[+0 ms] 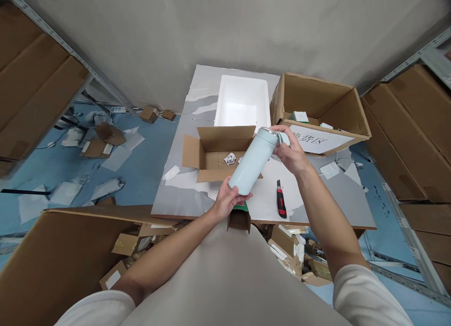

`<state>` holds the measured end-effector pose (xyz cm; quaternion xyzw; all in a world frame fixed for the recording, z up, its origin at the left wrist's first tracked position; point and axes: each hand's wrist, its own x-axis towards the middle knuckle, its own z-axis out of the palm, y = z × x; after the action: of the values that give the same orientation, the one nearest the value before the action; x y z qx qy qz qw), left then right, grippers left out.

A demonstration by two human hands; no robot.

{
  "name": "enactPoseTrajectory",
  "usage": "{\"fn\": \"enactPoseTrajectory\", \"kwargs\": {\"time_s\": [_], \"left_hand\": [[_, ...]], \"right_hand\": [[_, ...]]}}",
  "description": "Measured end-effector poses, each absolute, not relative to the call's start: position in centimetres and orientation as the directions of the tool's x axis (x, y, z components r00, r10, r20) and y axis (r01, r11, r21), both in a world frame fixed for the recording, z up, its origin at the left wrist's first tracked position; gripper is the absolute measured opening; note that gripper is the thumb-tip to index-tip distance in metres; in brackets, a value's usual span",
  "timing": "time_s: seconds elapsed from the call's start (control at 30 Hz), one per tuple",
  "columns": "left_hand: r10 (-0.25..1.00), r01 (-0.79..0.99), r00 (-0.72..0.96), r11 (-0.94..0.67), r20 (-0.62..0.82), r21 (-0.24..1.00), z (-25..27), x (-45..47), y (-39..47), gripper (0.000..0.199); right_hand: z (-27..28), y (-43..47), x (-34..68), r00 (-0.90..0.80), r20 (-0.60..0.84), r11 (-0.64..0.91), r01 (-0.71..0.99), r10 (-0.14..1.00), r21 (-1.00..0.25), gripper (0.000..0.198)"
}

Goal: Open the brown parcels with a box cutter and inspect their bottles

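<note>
A pale blue insulated bottle point(253, 164) is held tilted in both hands above the table. My left hand point(227, 199) supports its base with the fingers curled round it. At the top end, my right hand point(291, 152) grips the lid by its loop. Behind the bottle stands an open cardboard box point(207, 175) with crumpled paper point(230, 159) inside. A small narrow box point(239, 220), green and brown with an open end, lies beneath the bottle at the table's front edge. To the right rests a red and black utility knife point(281, 201).
A white foam box point(223, 100) and a large carton point(359, 112) with a handwritten label point(313, 139) stand on the back of the table point(197, 204). Left below is a big carton point(70, 251) of discarded boxes. Shelves with cartons point(391, 143) flank both sides; scraps litter the blue floor point(141, 147).
</note>
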<state>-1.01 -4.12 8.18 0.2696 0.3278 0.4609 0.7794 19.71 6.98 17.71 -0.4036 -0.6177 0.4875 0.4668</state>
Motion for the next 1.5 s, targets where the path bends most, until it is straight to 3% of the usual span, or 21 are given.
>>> {"fn": "enactPoseTrajectory", "kwargs": {"time_s": [0.1, 0.3, 0.53, 0.67, 0.9, 1.0, 1.07, 1.1, 1.17, 1.3, 1.4, 1.5], "left_hand": [[0.832, -0.542, 0.46, 0.539, -0.31, 0.645, 8.6, -0.9, -4.1, 0.079], [0.886, -0.562, 0.335, 0.461, -0.32, 0.687, 8.9, -0.7, -4.1, 0.072], [0.808, -0.537, 0.494, 0.574, -0.321, 0.618, 8.7, -1.1, -4.1, 0.083], [0.796, -0.551, 0.505, 0.595, -0.334, 0.585, 8.7, -1.0, -4.1, 0.082], [0.797, -0.486, 0.534, 0.563, -0.283, 0.669, 8.4, -1.2, -3.7, 0.09], [0.792, -0.28, 0.577, 0.419, -0.197, 0.863, 7.4, -4.2, -3.6, 0.077], [0.786, 0.015, 0.604, 0.151, -0.129, 0.988, 6.2, -6.8, -4.0, 0.063], [0.783, 0.168, 0.609, 0.023, -0.122, 0.986, 5.4, -7.9, -4.3, 0.07], [0.754, 0.312, 0.651, -0.157, -0.091, 0.937, 3.8, -9.1, -5.0, 0.088], [0.687, 0.267, 0.727, -0.277, -0.004, 0.923, 1.6, -7.4, -5.6, 0.092], [0.679, 0.189, 0.733, -0.26, 0.04, 0.947, 1.4, -5.6, -5.0, 0.08], [0.68, 0.171, 0.733, -0.217, 0.023, 0.961, 2.0, -5.2, -4.3, 0.082]], "right_hand": [[17.9, 6.9, 19.6, -0.295, 0.195, 0.183, -0.069, 0.936, -0.981, 0.059], [16.9, 7.5, 19.3, -0.129, 0.185, 0.181, -0.041, 0.974, -0.983, 0.04], [17.8, 7.3, 19.8, -0.308, 0.114, 0.075, -0.136, 0.944, -0.988, 0.043], [17.7, 7.6, 19.8, -0.284, 0.111, 0.068, -0.158, 0.952, -0.985, 0.04], [17.0, 7.8, 19.6, -0.236, 0.12, 0.085, -0.151, 0.964, -0.985, 0.043], [17.1, 6.9, 20.4, -0.15, 0.148, 0.128, -0.138, 0.978, -0.982, 0.044], [17.1, 5.4, 21.2, -0.075, 0.191, 0.182, -0.115, 0.979, -0.976, 0.044], [17.0, 4.4, 21.5, -0.038, 0.215, 0.211, -0.093, 0.976, -0.973, 0.044], [16.3, 1.9, 21.9, 0.012, 0.248, 0.248, -0.027, 0.969, -0.968, 0.044], [13.5, -3.4, 21.5, 0.04, 0.204, 0.198, 0.118, 0.978, -0.973, 0.042], [11.3, -6.2, 21.4, 0.086, 0.162, 0.144, 0.181, 0.983, -0.973, 0.043], [10.1, -7.5, 22.2, 0.172, 0.176, 0.137, 0.215, 0.969, -0.967, 0.041]]}}
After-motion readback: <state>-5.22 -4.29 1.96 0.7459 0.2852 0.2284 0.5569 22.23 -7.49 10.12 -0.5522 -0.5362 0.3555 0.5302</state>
